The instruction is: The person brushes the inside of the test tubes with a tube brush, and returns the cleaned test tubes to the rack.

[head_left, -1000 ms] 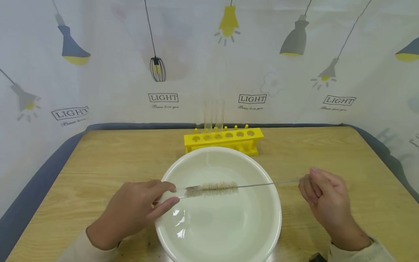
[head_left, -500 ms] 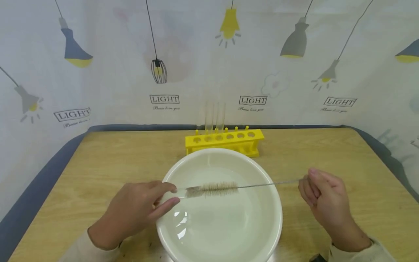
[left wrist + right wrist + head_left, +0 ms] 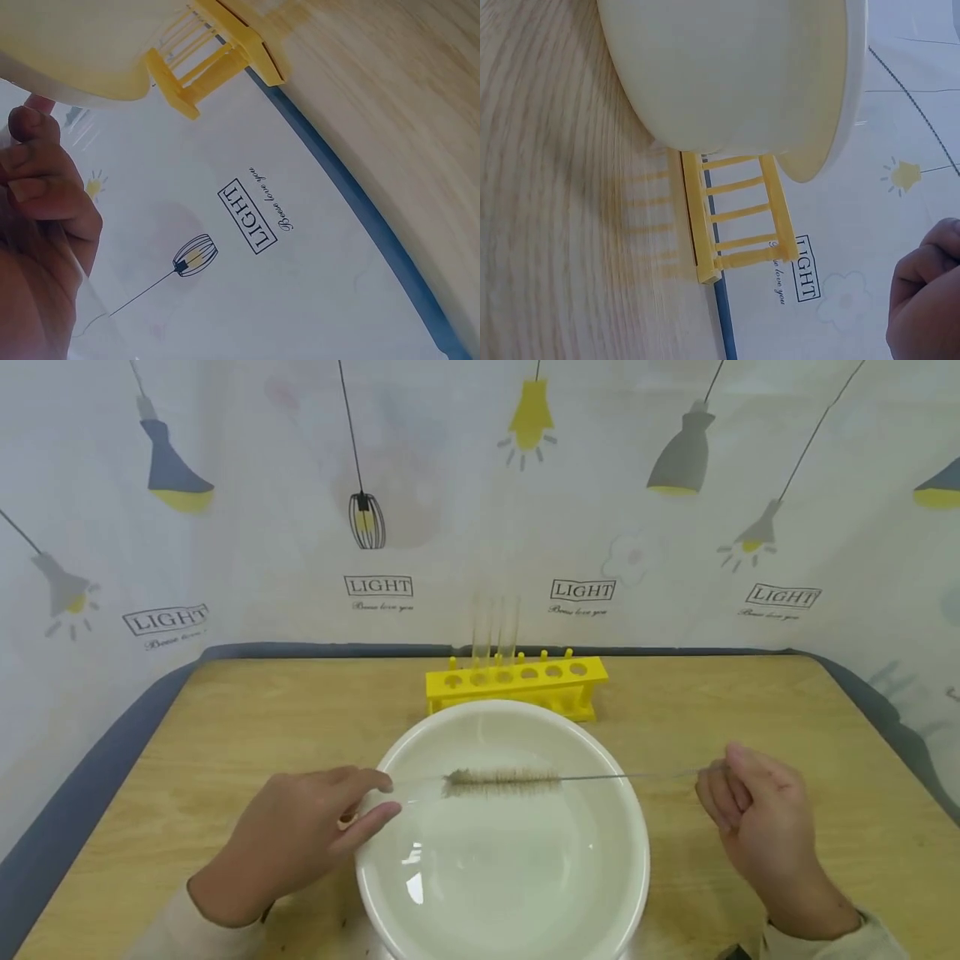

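My left hand [image 3: 307, 831] pinches a clear glass test tube [image 3: 418, 789] between thumb and fingers above the left rim of a white basin [image 3: 636, 852]. The tube's outline is faint. My right hand [image 3: 768, 827] grips the twisted wire handle of a test tube brush [image 3: 510, 782], out beyond the basin's right side. The brush lies nearly level over the basin, its tufted tip at the tube's mouth; whether any bristles are inside is hard to tell. In the right wrist view the wire handle [image 3: 911, 101] runs toward the curled right hand [image 3: 930, 296].
Behind the basin stands a yellow test tube rack [image 3: 517, 677] with clear test tubes [image 3: 495, 627] upright in its left part. The basin holds water. A lamp-printed cloth [image 3: 450, 527] hangs behind the wooden table [image 3: 247, 718]. A small dark object [image 3: 733, 952] shows at the bottom edge.
The brush has shifted right with my right hand, and its darker tip bristles, earlier squeezed inside the tube, now look spread. My left hand has moved slightly left with the tube.
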The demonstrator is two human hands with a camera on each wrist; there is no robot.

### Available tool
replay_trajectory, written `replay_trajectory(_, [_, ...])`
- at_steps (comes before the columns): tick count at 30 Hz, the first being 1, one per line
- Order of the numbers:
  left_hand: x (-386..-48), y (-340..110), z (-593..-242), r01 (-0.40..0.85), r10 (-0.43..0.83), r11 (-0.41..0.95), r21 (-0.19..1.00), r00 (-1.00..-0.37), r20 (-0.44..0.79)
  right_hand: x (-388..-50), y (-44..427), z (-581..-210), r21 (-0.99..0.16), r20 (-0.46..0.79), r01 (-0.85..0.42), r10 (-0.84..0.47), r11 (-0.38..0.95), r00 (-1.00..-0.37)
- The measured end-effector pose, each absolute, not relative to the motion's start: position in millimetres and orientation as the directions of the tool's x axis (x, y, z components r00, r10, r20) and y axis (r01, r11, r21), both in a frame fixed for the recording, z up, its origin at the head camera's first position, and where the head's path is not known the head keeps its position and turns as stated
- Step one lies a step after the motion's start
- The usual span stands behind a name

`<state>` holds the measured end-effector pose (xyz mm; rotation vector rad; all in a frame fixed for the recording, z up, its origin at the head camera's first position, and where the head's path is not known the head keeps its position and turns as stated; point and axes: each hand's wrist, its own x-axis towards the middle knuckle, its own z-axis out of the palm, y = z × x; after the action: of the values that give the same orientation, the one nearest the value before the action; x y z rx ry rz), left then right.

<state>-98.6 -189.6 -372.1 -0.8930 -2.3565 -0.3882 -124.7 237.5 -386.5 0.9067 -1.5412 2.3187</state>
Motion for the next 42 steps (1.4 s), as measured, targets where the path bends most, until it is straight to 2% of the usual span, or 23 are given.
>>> replay_trajectory(8, [-100, -194, -373, 0.648, 0.464, 0.756, 0.092, -0.630, 0.622, -125, 238, -389, -0.804, 0.529, -0.456, -0.110, -0.382, -0.841])
replay_trajectory(16, [-100, -190, -370, 0.664, 0.461, 0.736, 0.133, -0.635, 0.620, -124, 231, -391, -0.812, 0.543, -0.481, -0.126, -0.331, -0.830])
replay_trajectory(19, [-98, -189, -370, 0.659, 0.455, 0.734, 0.163, -0.656, 0.602, -122, 230, -393, -0.827, 0.527, -0.468, -0.136, -0.313, -0.839])
replay_trajectory(29, [-90, -186, -365, 0.615, 0.400, 0.689, 0.384, -0.764, 0.506, -116, 225, -393, -0.888, 0.453, -0.426, -0.163, -0.174, -0.877])
replay_trajectory(33, [-87, -186, -362, 0.610, 0.385, 0.660, 0.439, -0.776, 0.499, -116, 224, -394, -0.883, 0.460, -0.430, -0.170, -0.188, -0.872])
replay_trajectory(42, [-86, -185, -359, 0.600, 0.367, 0.649, 0.468, -0.786, 0.498, -118, 223, -396, -0.871, 0.475, -0.435, -0.169, -0.227, -0.864])
